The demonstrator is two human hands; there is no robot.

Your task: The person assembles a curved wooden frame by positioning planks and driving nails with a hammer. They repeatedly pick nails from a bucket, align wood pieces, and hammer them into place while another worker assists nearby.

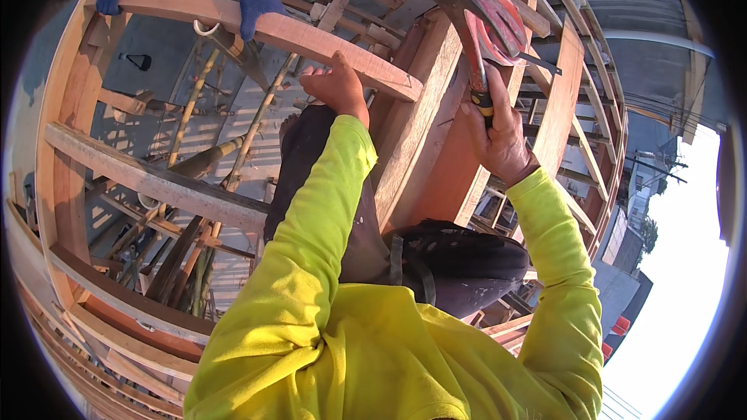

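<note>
Yellow shirt (373, 350), gripped hammer (473, 50), reddish container (511, 14) behind it, contents unclear

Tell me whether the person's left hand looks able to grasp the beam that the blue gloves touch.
Likely yes: the left hand is right at the beam, with nothing visible between them, and the blue gloves are farther along it.

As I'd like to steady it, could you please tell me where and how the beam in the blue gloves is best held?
Probably just short of its right end, by the left hand, from the near side, thumb on top, fingers below. The beam is long and narrow, gloved hands are on its left part, and its tip seems to overlie a thick timber.
</note>
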